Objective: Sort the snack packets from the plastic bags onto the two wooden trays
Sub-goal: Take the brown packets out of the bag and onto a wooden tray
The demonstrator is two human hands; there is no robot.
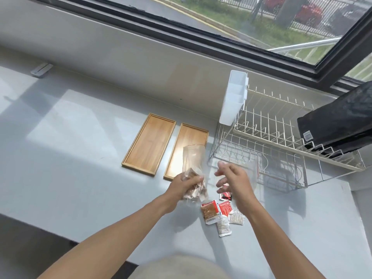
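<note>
On the grey counter (pixel 80 158), left hand (pixel 186 183) grip clenches a clear packet-filled bag (pixel 194 170); right hand (pixel 231 180) released.

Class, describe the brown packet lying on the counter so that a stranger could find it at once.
Start at the wire dish rack and come toward the person, to the loose packets below the right hand. The brown packet lies leftmost; its neighbours are red or white.

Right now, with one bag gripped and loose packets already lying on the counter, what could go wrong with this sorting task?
1. The left hand squeezes the clear bag around its brown packets, so some may spill out unsorted.
2. The loose packets lie mixed on the counter, red and pale kinds touching, so kinds may get confused.
3. Both wooden trays hold no packets, and the right tray is partly hidden behind the bag, so placement may go astray.
</note>
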